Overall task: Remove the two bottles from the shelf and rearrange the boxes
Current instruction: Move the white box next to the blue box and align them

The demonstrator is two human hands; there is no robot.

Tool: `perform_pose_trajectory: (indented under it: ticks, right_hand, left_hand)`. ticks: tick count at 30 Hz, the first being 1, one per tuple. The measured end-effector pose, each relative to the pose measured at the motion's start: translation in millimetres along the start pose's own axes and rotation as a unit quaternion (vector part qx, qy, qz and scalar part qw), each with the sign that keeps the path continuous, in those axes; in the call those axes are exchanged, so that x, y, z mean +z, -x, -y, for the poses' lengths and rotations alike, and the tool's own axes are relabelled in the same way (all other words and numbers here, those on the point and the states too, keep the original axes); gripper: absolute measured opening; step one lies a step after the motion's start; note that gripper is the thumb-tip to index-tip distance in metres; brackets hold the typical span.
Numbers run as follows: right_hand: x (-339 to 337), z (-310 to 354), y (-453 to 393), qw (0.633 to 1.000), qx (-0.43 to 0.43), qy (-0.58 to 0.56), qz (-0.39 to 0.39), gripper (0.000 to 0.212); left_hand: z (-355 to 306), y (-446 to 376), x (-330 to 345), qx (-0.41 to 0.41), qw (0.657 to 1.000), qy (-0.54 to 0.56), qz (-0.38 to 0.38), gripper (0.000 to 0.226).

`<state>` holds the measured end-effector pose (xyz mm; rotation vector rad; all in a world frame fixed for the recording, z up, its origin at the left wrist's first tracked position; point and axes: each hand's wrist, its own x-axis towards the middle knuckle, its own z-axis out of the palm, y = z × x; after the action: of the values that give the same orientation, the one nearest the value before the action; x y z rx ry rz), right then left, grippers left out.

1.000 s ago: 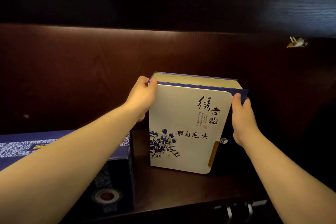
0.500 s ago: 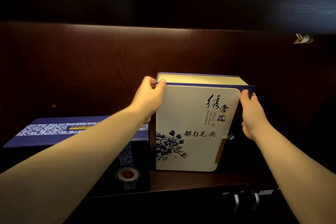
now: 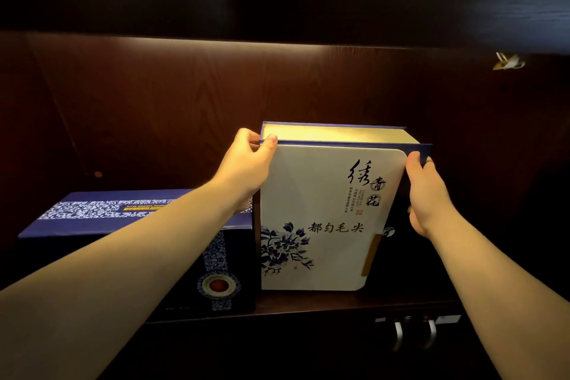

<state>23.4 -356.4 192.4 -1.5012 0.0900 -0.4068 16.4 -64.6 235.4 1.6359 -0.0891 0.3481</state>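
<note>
The fingers (image 3: pixel 267 141) of the left hand (image 3: pixel 246 163) clamp the upper left corner of the white box (image 3: pixel 320 219); the right hand (image 3: pixel 427 194) clamps its upper right edge. The white box stands upright on the shelf (image 3: pixel 308 307), beside the blue box (image 3: pixel 135 213). No bottles are visible. Judgement: bottle removal appears complete; box arrangement is in progress.

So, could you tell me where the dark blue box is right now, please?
In the head view, the dark blue box lies flat on the shelf at lower left, right beside the upright white box, partly hidden by the left forearm.
</note>
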Motion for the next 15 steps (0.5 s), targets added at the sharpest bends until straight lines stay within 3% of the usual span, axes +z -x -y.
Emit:
perform_pose_trajectory:
  ticks: [15]
  right_hand:
    - [-4, 5, 13, 1.0, -0.006, -0.015, 0.007, 0.019]
  left_hand:
    - [0, 20, -6, 0.018, 0.999, 0.03, 0.008, 0.022]
